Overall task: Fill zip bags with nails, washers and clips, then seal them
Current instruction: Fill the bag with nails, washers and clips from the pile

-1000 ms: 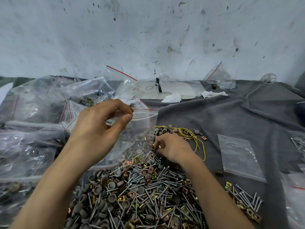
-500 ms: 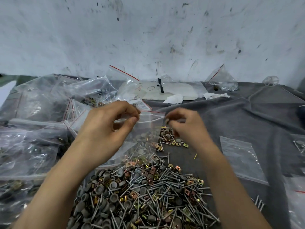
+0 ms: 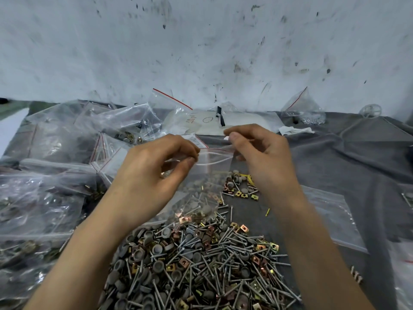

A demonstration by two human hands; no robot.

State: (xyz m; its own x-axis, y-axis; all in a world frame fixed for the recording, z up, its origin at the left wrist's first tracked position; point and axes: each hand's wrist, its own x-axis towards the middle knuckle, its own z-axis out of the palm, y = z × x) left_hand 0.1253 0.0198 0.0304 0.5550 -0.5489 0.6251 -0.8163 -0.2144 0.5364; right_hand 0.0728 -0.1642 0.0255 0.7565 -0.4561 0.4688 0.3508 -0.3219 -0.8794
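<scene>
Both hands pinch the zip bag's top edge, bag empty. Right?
Not empty: the head view shows the zip bag holding hardware at its bottom. The left hand and right hand do pinch its top edge.

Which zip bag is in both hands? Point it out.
The partly filled bag, pinched at its top by the left hand and right hand; no hand holds the others.

Left hand [image 3: 152, 177] covers zip bag [image 3: 212, 171] left side.
</scene>
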